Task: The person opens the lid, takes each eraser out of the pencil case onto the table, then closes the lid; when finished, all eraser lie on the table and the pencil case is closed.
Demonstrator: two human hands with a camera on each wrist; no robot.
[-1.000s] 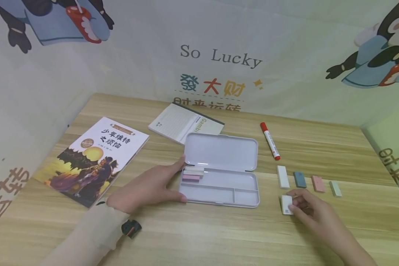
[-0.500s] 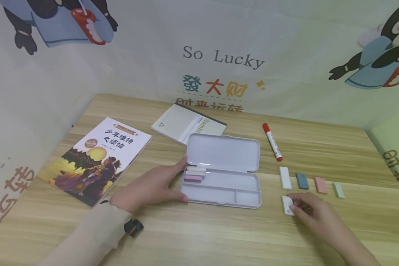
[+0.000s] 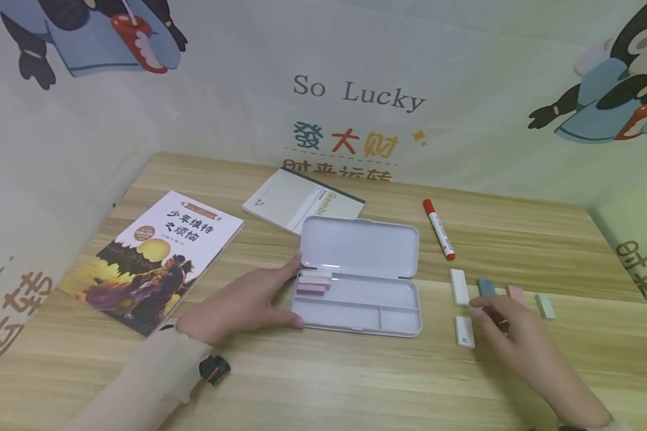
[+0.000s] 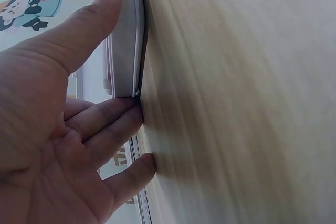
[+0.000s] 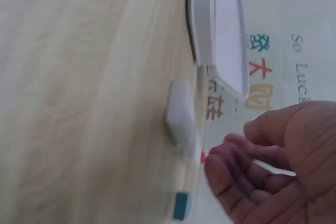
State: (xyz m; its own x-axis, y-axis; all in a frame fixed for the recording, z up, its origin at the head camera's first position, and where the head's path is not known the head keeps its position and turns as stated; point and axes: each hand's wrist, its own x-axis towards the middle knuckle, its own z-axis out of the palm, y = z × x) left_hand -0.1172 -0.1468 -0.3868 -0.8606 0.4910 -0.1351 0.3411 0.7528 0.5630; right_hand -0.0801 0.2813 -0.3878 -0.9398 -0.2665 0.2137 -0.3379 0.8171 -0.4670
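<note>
An open pale pencil case (image 3: 336,315) lies mid-table, its lid tipped back. White (image 3: 315,278) and pink (image 3: 311,289) erasers sit at the left of its rear compartment. My left hand (image 3: 248,302) rests against the case's left end, thumb at the front corner and fingers fairly straight. My right hand (image 3: 512,335) hovers, fingers loosely bent and holding nothing, beside a printed white eraser (image 3: 465,332). Behind it is a row: a longer white eraser (image 3: 459,287), a blue eraser (image 3: 485,287), a partly hidden pink eraser (image 3: 514,293) and a pale green eraser (image 3: 545,306).
A book (image 3: 162,257) with an illustrated cover lies at the left. Behind the case is a notebook (image 3: 296,197), its near corner reaching the lid. A red-capped marker (image 3: 438,229) lies right of the lid. A printed curtain (image 3: 237,90) closes off the back.
My right hand has let go of the printed white eraser and shifted slightly up and right, leaving it standing apart on the table. My left hand stays at the case.
</note>
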